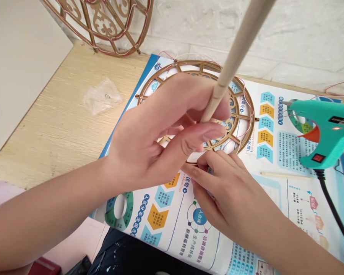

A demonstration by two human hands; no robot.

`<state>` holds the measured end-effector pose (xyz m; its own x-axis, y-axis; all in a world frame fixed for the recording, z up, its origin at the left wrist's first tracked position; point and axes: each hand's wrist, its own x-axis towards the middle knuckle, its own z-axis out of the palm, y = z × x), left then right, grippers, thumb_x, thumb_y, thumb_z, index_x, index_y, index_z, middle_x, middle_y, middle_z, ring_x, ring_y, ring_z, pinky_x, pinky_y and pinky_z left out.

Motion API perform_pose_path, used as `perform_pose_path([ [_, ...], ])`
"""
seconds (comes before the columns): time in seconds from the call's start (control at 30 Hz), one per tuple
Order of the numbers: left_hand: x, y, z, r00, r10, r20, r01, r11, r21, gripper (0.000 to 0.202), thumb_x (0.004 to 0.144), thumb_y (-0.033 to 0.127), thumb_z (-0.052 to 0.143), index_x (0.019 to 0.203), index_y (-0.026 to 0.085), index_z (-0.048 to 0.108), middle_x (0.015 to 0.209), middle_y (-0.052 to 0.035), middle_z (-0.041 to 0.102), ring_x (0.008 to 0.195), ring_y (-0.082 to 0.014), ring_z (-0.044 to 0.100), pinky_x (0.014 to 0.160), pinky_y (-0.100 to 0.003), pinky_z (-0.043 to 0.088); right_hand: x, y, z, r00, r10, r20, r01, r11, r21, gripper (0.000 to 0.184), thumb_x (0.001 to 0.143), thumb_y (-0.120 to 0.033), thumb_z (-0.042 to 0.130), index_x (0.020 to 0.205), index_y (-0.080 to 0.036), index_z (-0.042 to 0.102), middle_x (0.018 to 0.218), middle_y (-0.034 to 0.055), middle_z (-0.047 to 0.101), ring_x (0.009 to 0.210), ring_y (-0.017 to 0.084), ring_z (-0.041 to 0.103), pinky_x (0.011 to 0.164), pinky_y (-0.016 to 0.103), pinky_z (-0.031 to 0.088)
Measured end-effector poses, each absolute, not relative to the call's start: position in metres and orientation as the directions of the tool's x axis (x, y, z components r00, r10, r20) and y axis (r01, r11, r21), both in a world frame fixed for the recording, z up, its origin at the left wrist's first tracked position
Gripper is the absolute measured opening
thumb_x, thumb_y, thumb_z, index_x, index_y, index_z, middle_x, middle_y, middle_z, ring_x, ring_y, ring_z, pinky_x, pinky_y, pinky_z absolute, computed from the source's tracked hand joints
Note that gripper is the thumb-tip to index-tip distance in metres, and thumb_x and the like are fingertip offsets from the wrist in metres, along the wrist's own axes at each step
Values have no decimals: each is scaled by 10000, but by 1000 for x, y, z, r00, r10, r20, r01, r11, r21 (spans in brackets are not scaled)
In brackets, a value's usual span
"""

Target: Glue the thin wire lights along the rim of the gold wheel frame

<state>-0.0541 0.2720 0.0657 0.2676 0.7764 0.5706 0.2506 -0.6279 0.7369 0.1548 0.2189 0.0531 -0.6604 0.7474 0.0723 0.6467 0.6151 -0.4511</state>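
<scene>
A pale wooden stick (236,53) slants up toward the camera, pinched between the thumb and fingers of my left hand (160,133). Its lower end disappears behind my thumb. Below lies a round brown openwork frame (248,114) with scroll patterns and thin red and white wires along its rim; my left hand covers much of it. At the frame's near edge is my right hand (226,183), its fingers curled and closed against the rim. What sits between those fingertips is hidden.
A green hot glue gun (323,126) with a lit light and black cord (332,206) lies at right. Near it is a thin stick (286,175). Printed sheets (189,229) cover the wooden table (57,110). A second openwork frame (103,26) leans on the white wall; a plastic bag (101,97) lies left.
</scene>
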Motion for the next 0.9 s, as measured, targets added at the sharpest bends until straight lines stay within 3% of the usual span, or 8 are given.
perform_pose_path([
  [0.2, -53, 271, 68, 266, 800, 539, 217, -594, 775, 70, 1036, 227, 630, 1098, 252, 651, 994, 66, 736, 771, -69, 756, 655, -157, 582, 146, 213, 57, -645, 757, 105, 675, 629, -385, 335, 1036, -192, 514, 1322, -139, 680, 957, 78, 567, 867, 251, 507, 752, 417, 377],
  [0.4, -51, 270, 68, 249, 781, 573, 225, -622, 750, 61, 1025, 215, 643, 1081, 240, 643, 1034, 50, 753, 892, -134, 795, 644, -164, 589, 139, 208, 54, -651, 753, 95, 665, 626, -408, 390, 1078, -336, 488, 1389, -145, 622, 1060, 114, 586, 968, 291, 524, 855, 454, 400],
  [0.57, -51, 269, 66, 266, 803, 534, 265, -593, 760, 44, 1052, 302, 622, 1079, 297, 656, 1089, 48, 765, 830, -113, 789, 663, -206, 613, 137, 207, 51, -621, 778, 95, 683, 598, -419, 389, 1093, -418, 460, 1342, -171, 630, 1144, 139, 597, 992, 301, 528, 885, 474, 414],
  [0.73, -52, 264, 65, 266, 862, 432, 297, -500, 814, 93, 1050, 405, 628, 1132, 363, 641, 1156, 45, 761, 787, -98, 753, 649, -236, 610, 134, 205, 50, -613, 779, 132, 705, 614, -354, 405, 1091, -459, 446, 1270, -157, 649, 1229, 185, 617, 1046, 332, 554, 894, 492, 425],
  [0.9, -49, 264, 62, 259, 849, 461, 302, -524, 796, 109, 1073, 420, 568, 1147, 363, 625, 1157, 58, 717, 775, -100, 739, 649, -257, 594, 132, 202, 48, -596, 789, 150, 707, 604, -368, 476, 1076, -552, 470, 1261, -160, 667, 1192, 167, 622, 1027, 331, 562, 850, 486, 420],
])
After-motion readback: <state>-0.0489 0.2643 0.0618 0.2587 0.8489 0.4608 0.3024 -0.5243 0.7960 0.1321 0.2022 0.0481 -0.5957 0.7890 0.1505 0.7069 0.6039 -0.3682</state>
